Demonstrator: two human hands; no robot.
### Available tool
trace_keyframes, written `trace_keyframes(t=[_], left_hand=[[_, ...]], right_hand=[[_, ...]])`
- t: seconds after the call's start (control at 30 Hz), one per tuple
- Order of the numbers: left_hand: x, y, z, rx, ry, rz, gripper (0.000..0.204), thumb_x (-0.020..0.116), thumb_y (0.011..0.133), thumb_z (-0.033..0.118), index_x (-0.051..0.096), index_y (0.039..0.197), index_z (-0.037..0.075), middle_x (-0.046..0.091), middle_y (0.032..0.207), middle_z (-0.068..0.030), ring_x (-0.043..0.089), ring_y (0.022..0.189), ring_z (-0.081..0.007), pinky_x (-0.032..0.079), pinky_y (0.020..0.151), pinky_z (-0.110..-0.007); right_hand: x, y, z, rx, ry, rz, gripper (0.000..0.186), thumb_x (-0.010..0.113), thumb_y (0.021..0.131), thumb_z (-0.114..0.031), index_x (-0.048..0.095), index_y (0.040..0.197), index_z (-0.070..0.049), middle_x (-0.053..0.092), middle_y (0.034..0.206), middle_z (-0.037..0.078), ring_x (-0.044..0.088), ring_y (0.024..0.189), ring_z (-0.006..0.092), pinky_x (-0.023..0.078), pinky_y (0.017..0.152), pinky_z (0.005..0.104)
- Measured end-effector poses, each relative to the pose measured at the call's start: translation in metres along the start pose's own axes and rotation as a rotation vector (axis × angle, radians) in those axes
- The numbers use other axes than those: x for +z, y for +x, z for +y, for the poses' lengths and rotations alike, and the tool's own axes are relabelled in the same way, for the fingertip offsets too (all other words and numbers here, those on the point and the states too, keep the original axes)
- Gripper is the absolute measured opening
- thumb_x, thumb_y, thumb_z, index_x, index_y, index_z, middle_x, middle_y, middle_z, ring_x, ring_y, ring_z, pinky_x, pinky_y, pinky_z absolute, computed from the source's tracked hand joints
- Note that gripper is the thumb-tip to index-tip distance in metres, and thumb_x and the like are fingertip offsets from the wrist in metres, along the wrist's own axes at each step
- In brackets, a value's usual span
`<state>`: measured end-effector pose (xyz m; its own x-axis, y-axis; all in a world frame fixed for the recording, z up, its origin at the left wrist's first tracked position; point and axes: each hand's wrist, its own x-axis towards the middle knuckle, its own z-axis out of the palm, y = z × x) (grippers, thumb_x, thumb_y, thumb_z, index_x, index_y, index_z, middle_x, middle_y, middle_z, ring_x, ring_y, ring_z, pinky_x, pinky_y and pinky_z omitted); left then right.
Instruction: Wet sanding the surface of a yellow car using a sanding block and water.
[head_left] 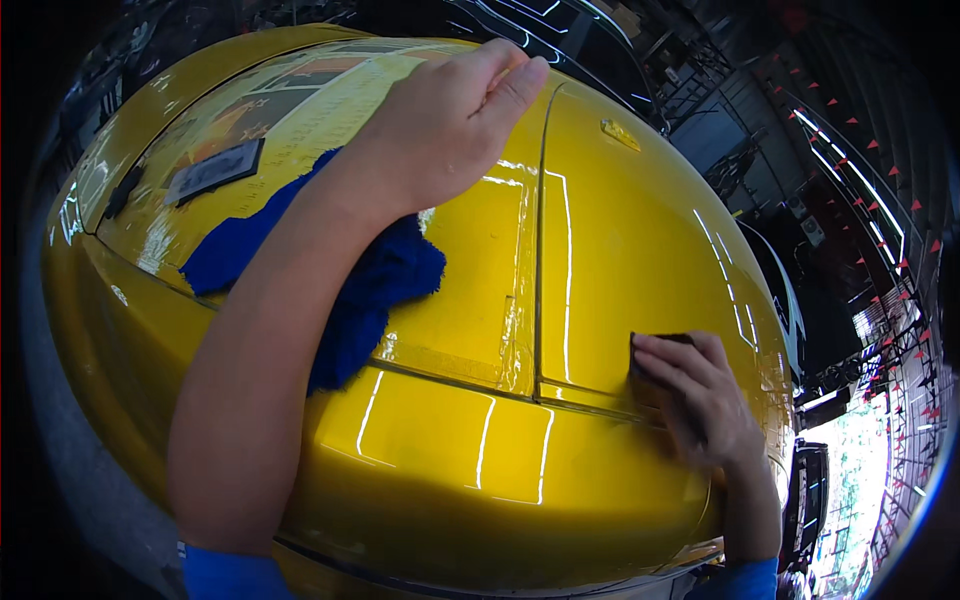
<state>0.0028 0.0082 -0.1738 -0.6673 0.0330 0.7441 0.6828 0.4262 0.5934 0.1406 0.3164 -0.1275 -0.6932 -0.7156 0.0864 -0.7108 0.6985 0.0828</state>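
Observation:
Glossy yellow car bodywork [640, 230] fills most of the view, with a dark seam between its panels. My right hand [700, 390] presses a small dark pad [680, 338] to the panel at the right, close to a seam; the hand is slightly blurred. My left hand [475, 115] is raised over the bodywork further away, its fingers curled in. Whatever may be inside those fingers is hidden. Under my left forearm lies a crumpled blue cloth [395, 265], partly covered by the arm.
A flat, dark-edged rectangular thing [215, 170] rests on the yellow surface at the left. Pale strips [440, 360] run along part of the panel near the seams. Behind stands a dark vehicle [560, 35]. Strings of small red flags [870, 143] hang at the right.

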Motion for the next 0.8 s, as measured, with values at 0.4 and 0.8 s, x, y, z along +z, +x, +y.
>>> trace_keyframes(t=[0.4, 0.8], left_hand=[[0.001, 0.003, -0.004, 0.005, -0.004, 0.027, 0.049, 0.042, 0.103, 0.048, 0.059, 0.120, 0.005, 0.061, 0.088, -0.0071, 0.057, 0.074, -0.0145, 0.047, 0.071, -0.027], [-0.005, 0.001, -0.001, -0.022, 0.002, 0.011, 0.051, 0.041, 0.103, 0.048, 0.059, 0.123, 0.004, 0.062, 0.089, -0.0081, 0.057, 0.075, -0.0145, 0.047, 0.073, -0.027]], right_hand=[[-0.001, 0.002, 0.002, -0.018, -0.011, -0.034, 0.052, 0.064, 0.074, -0.005, 0.059, 0.126, -0.001, 0.058, 0.133, 0.012, 0.054, 0.110, 0.0358, 0.043, 0.100, 0.0412], [-0.001, -0.001, 0.000, -0.048, -0.017, -0.032, 0.052, 0.065, 0.072, -0.006, 0.061, 0.124, -0.002, 0.058, 0.133, 0.011, 0.055, 0.108, 0.0350, 0.044, 0.100, 0.0413]])
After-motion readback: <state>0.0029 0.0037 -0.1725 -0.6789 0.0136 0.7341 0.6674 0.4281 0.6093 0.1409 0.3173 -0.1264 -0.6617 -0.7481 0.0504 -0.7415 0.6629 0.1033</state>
